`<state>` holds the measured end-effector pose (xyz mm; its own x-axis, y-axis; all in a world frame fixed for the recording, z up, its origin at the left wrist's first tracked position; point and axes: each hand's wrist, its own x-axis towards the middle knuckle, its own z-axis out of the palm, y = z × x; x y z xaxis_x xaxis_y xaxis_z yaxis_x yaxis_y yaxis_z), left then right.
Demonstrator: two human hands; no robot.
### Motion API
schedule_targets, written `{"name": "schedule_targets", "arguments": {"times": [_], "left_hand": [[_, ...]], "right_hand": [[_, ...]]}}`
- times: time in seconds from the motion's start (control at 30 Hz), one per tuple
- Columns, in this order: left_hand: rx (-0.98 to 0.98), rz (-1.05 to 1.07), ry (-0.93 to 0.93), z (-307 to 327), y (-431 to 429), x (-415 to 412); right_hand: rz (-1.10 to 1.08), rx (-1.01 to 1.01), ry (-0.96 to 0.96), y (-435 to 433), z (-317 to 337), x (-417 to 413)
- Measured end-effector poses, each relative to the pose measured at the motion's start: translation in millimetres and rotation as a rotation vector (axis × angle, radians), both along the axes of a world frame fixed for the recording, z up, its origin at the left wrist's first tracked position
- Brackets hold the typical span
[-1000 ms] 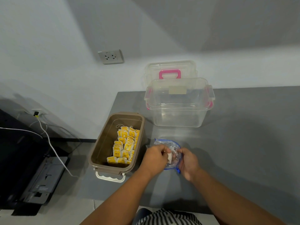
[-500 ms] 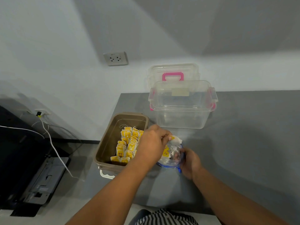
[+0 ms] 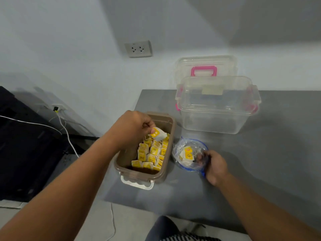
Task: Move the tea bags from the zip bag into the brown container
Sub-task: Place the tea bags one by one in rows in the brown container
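Brown container (image 3: 144, 174) sat at the left edge of the tabletop (image 3: 260, 162), and we saw yellow tea bags (image 3: 152, 153) packed in rows inside. Our left hand (image 3: 133, 127) hovered over it, thumb and fingers pinching a single tea bag (image 3: 158, 134) above the rows. Just beside the container lay the zip bag (image 3: 190, 154), mouth open, our right hand (image 3: 215, 166) gripping its rim, with some bags inside.
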<state>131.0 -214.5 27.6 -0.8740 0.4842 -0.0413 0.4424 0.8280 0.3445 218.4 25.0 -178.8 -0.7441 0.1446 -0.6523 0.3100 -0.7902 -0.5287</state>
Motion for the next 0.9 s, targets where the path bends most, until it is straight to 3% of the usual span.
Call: {"name": "schedule_targets", "arguments": {"times": [0.2,0.4,0.53,0.9], "left_hand": [[-0.343,-0.246,-0.185,-19,-12,-16],[-0.444,-0.435,-0.375,-53,-15,-19],[-0.46,-0.444,-0.486,-74,-13,-20],[-0.495,-0.377,-0.389,-96,-16,-24]], "right_hand": [[0.065,0.084,0.014,1,-11,-6],[0.116,0.16,0.052,5,-19,-4],[0.152,0.206,0.061,5,-14,-2],[0.126,0.162,0.081,5,-7,-1]]}}
